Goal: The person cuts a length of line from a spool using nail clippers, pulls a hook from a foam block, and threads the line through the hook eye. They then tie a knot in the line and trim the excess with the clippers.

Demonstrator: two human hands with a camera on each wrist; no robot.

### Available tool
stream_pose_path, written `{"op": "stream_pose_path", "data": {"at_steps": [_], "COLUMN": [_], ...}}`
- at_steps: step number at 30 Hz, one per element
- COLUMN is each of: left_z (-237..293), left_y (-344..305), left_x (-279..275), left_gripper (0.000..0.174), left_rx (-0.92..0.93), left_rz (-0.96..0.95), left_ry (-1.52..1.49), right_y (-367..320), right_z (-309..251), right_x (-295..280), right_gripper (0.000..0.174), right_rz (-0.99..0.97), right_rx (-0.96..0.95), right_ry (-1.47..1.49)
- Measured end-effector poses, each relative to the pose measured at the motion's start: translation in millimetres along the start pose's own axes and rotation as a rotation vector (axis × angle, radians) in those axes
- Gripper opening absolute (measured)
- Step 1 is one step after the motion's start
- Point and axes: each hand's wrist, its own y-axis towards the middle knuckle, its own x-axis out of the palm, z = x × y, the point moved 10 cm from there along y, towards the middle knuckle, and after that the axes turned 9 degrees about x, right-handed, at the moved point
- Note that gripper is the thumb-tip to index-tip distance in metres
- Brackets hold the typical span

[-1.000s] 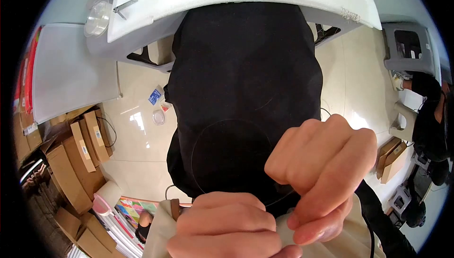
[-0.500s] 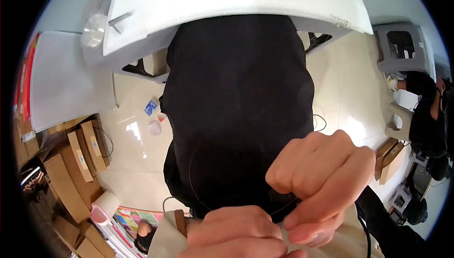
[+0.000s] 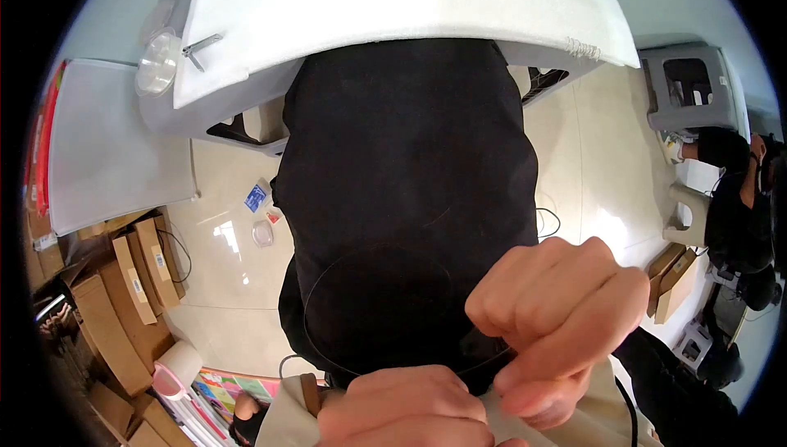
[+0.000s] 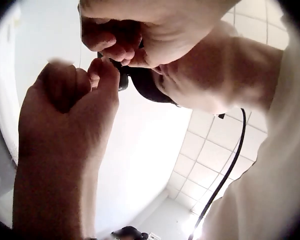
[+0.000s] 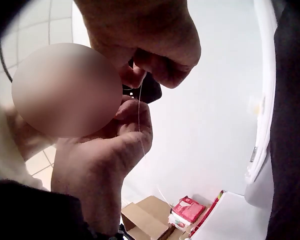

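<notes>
At the bottom of the head view, my left hand (image 3: 402, 410) has its fingers curled, partly cut off by the frame edge. My right hand (image 3: 566, 316) is beside it on the right, thumb pressed against the curled forefinger. Both pinch a fine thread (image 3: 307, 324), which hangs in a wide loop over the black cloth (image 3: 410, 152) on my lap. Between the hands in the right wrist view, the thread (image 5: 139, 115) runs down from the upper, right hand past the left fingertips. The two sets of fingertips are close together near the face.
Ahead is a white-covered table (image 3: 393, 4). On it lie a small metal clipper (image 3: 201, 49) at the left and a coil of fine thread (image 3: 584, 49) at the right. A clear round container (image 3: 157, 61) stands left; cardboard boxes (image 3: 115, 332) fill the lower left. Another person (image 3: 730, 168) is at right.
Both hands sit slightly lower in the head view, still close together with fingers curled. The table and cloth have shifted down in view, and the thread loop shows wider toward the left.
</notes>
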Motion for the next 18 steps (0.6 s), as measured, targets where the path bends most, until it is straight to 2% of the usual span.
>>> {"op": "stream_pose_path", "data": {"at_steps": [3,6,9,13,16,17,18], "left_z": [-5,-8,-9,-7,-6,-6,-4], "left_y": [-4,-9,-12,-11,-9,-11,-13], "left_x": [-3,-6,-9,-10,-7,-9,-11], "left_gripper": [0.013,0.013,0.013,0.014,0.014,0.014,0.014], "left_rx": [-0.01,0.015,0.031,0.05,0.024,0.02,0.081], "left_rz": [0.037,-0.017,-0.041,-0.044,-0.074,-0.151,-0.153], "left_ry": [-0.03,-0.086,-0.12,-0.146,-0.169,-0.184,-0.187], "right_y": [-2,1,3,6,6,7,7], "right_z": [0,0,2,0,1,1,1], "right_x": [-9,-8,-10,-6,-6,-6,-6], "right_gripper": [0.022,0.024,0.024,0.025,0.026,0.026,0.026], "right_rz": [0.097,0.032,0.058,-0.017,-0.009,-0.011,-0.009], "right_rx": [0.021,0.07,0.092,-0.039,-0.023,-0.015,-0.009], "right_ry": [0.029,0.011,0.012,0.073,0.055,0.055,0.055]}}
